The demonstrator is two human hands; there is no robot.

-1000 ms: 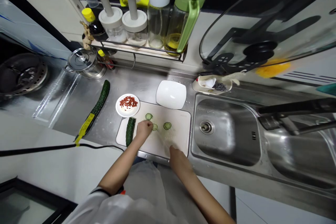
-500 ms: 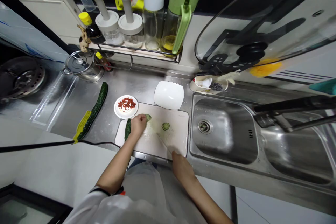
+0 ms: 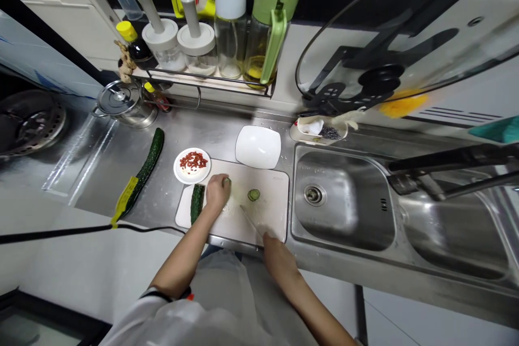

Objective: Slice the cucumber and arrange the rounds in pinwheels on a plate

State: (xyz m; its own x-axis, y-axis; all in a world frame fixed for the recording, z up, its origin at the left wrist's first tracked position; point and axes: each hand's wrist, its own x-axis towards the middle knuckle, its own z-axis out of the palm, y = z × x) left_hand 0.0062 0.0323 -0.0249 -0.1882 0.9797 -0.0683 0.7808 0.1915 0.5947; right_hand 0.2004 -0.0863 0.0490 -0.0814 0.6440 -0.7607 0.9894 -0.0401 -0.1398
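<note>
On the white cutting board [image 3: 271, 211]: one cucumber half [image 3: 197, 203], one loose slice [image 3: 253, 194], and a second slice [image 3: 227, 181] peeping from under the curled left hand [image 3: 217, 192], which presses down on it. Right hand [image 3: 275, 251] closed around a knife [image 3: 251, 220], blade angled toward the board's middle. Beyond the board, two dishes: a round saucer [image 3: 192, 165] holding red berries, a square white bowl [image 3: 258, 147] holding nothing visible; one whole cucumber [image 3: 144, 173] on the counter to the left.

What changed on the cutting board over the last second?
The left hand slid left over the slices toward the cucumber piece; only one slice stays uncovered. The right hand still holds the knife. The cutting board and goji plate are unmoved.
</note>
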